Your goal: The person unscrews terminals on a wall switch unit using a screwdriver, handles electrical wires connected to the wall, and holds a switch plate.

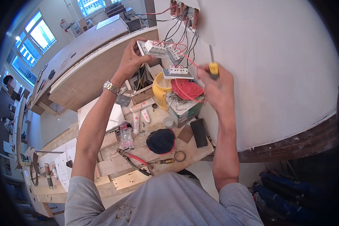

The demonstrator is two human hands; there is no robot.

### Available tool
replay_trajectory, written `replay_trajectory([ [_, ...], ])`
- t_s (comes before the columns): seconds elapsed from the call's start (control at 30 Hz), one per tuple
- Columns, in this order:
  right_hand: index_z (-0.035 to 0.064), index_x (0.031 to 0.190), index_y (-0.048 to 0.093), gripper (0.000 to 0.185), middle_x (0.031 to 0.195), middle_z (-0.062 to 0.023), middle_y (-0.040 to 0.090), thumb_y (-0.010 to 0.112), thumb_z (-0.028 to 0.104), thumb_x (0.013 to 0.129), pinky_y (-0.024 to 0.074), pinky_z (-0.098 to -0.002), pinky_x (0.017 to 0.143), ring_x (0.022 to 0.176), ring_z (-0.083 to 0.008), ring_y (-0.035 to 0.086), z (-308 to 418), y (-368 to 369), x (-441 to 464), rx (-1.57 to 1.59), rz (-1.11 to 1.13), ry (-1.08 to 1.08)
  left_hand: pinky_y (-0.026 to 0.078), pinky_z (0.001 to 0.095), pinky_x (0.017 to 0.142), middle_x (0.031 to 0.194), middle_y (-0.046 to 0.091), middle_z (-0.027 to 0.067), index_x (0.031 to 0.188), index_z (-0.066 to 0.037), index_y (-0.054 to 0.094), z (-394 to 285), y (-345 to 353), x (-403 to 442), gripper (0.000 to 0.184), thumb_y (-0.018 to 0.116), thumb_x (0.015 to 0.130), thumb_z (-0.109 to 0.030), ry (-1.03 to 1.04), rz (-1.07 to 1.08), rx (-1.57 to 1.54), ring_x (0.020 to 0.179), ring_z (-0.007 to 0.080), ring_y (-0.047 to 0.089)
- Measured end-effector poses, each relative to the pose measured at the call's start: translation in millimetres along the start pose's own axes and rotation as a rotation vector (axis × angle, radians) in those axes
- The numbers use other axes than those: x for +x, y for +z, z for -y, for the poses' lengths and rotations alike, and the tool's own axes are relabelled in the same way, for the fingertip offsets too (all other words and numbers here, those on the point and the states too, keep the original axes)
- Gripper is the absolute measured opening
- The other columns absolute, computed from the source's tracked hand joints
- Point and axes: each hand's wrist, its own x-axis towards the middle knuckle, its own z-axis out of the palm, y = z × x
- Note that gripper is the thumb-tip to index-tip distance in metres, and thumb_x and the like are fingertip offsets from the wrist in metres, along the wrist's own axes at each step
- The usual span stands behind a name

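Observation:
My left hand (131,62) is closed on the edge of a white wall switch plate (153,48), its terminal side facing me. Joined to it by red and black wires are a second switch plate (174,55) and a third switch plate (178,72), which hangs lower. In my right hand (219,88) is a screwdriver (213,68) with a yellow and black handle, its shaft pointing up. A red wire (192,63) runs from the switches to the fingertips of that hand, apparently pinched there. Motion blurs the right fingers slightly.
Wires emerge from a wall opening (184,13) above. Below stand a yellow bucket (161,89) and a green-and-white container (182,112) with a red cloth (188,89). Pliers (133,160), a dark cap (161,141), a tape roll (180,156) and several tubes (136,122) lie on the bench.

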Motion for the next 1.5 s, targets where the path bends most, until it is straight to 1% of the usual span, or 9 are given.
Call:
replay_trajectory([
  [0.2, -0.0019, 0.106, 0.072, 0.016, 0.086, -0.0053, 0.074, 0.073, 0.014, 0.101, 0.0471, -0.0235, 0.055, 0.061, -0.0054, 0.057, 8, -29, -86, 0.192, 0.067, 0.337, 0.056, 0.0373, 0.106, 0.139, 0.058, 0.0147, 0.149, 0.0, 0.041, 11, -4, -2, 0.082, 0.086, 0.081, 0.0, -0.058, 0.012, -0.125, 0.131, 0.0228, 0.061],
  [0.3, -0.0014, 0.108, 0.072, 0.014, 0.088, -0.0059, 0.075, 0.074, 0.011, 0.102, 0.0412, -0.0204, 0.048, 0.056, -0.002, 0.052, -4, -40, -113, 0.272, 0.031, 0.299, 0.054, 0.0409, 0.11, 0.147, 0.053, 0.0174, 0.155, 0.001, 0.036, 16, -7, -7, 0.09, 0.086, 0.081, 0.0, -0.023, -0.03, -0.123, 0.136, 0.0248, 0.056],
  [0.43, -0.0008, 0.111, 0.072, 0.013, 0.089, -0.0063, 0.076, 0.073, 0.009, 0.103, 0.0431, -0.0203, 0.05, 0.057, -0.0024, 0.053, -29, -33, -144, 0.37, 0.077, 0.319, 0.051, 0.0431, 0.113, 0.154, 0.047, 0.0201, 0.158, 0.001, 0.032, 17, -15, -38, 0.092, 0.085, 0.083, -0.001, 0.0, -0.122, -0.11, 0.139, 0.026, 0.054],
  [0.7, 0.0002, 0.113, 0.069, 0.014, 0.094, -0.0064, 0.077, 0.071, 0.011, 0.104, 0.0449, -0.0206, 0.053, 0.06, -0.0035, 0.055, -93, 84, -201, 0.717, 0.335, 0.395, 0.051, 0.0367, 0.11, 0.137, 0.067, 0.0159, 0.138, 0.002, 0.06, 11, 4, -217, 0.041, 0.071, 0.098, -0.001, -0.007, -0.561, 0.124, 0.132, 0.025, 0.062],
  [0.8, -0.001, 0.113, 0.066, 0.015, 0.098, -0.0111, 0.076, 0.068, 0.012, 0.106, 0.045, -0.0223, 0.053, 0.058, -0.0055, 0.055, -112, 127, -214, 0.697, 0.452, 0.435, 0.051, 0.0334, 0.108, 0.131, 0.07, 0.0125, 0.131, 0.002, 0.064, 24, 19, -298, 0.03, 0.068, 0.101, -0.002, -0.175, -0.768, 0.193, 0.124, 0.0196, 0.065],
  [0.93, 0.0002, 0.114, 0.067, 0.021, 0.097, -0.0078, 0.076, 0.07, 0.02, 0.106, 0.0443, -0.0228, 0.054, 0.059, -0.0051, 0.054, -125, 176, -219, 0.743, 0.488, 0.525, 0.053, 0.0315, 0.103, 0.125, 0.071, 0.0111, 0.126, 0.002, 0.066, 24, 47, -385, 0.023, 0.067, 0.103, -0.003, -0.31, -0.893, 0.29, 0.117, 0.0171, 0.066],
  [1.07, 0.0018, 0.117, 0.068, 0.023, 0.096, -0.0053, 0.077, 0.071, 0.021, 0.105, 0.0447, -0.0231, 0.054, 0.059, -0.0046, 0.054, -137, 221, -224, 0.758, 0.46, 0.703, 0.056, 0.0311, 0.095, 0.122, 0.072, 0.0103, 0.123, 0.001, 0.066, 25, 67, -452, 0.02, 0.067, 0.104, -0.005, -0.433, -0.938, 0.315, 0.112, 0.0154, 0.067],
  [1.3, -0.0002, 0.122, 0.066, 0.031, 0.088, -0.0028, 0.072, 0.075, 0.022, 0.102, 0.051, -0.0262, 0.057, 0.067, -0.0089, 0.062, -182, 267, -246, 0.488, 0.418, 0.525, 0.056, 0.0298, 0.093, 0.119, 0.072, 0.0098, 0.124, 0.001, 0.064, 42, 80, -469, 0.02, 0.066, 0.105, -0.004, -0.487, -0.851, 0.023, 0.107, 0.014, 0.068],
  [1.5, 0.0008, 0.119, 0.066, 0.034, 0.085, -0.012, 0.069, 0.078, 0.024, 0.096, 0.0562, -0.0379, 0.071, 0.079, -0.0227, 0.071, -182, 243, -245, 0.152, 0.506, 0.426, 0.055, 0.0304, 0.095, 0.118, 0.073, 0.0097, 0.124, 0.001, 0.064, 40, 50, -457, 0.02, 0.067, 0.106, -0.006, -0.418, -0.762, -0.026, 0.107, 0.0158, 0.07],
])
